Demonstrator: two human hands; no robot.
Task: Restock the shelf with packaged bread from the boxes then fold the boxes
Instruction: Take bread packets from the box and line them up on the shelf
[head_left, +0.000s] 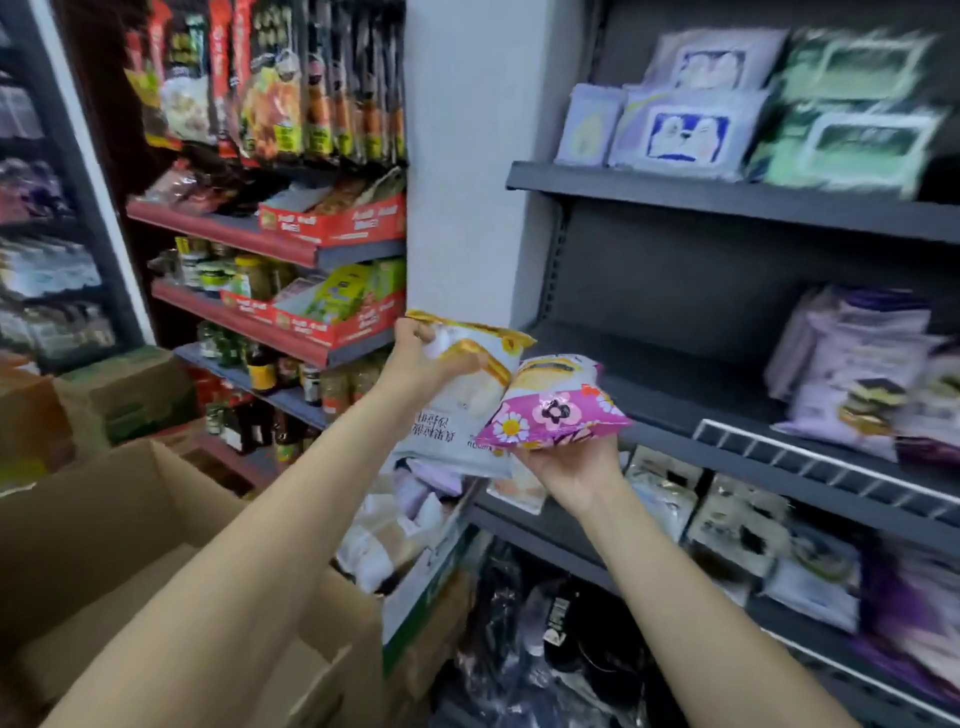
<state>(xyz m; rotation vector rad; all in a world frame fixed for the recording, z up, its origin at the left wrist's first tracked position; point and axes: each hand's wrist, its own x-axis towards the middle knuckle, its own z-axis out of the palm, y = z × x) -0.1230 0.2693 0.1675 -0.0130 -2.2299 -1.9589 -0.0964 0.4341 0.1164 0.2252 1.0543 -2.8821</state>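
Two bread packs are in your hands in front of the grey shelf unit (727, 202). Your left hand (421, 358) has its fingers curled round the top edge of the pale blue-white pack (467, 400), which hangs below the grip; dark Chinese characters run across its lower face, too blurred to read. Your right hand (566, 467) cups the pink flowered pack (550, 410) from beneath, fingers curled up round its underside, so the pack lies just above the palm and touches the white pack beside it. Both forearms reach up and forward, bare. Below your left grip an open cardboard box (156, 519) shows its flaps; beyond it a second box (415, 571) holds more pale packs, partly hidden by your arm. Red display trays (332, 223) to the left of that grip carry white lettering you cannot make out. Packs on the shelves right of your right hand are smeared by motion blur.
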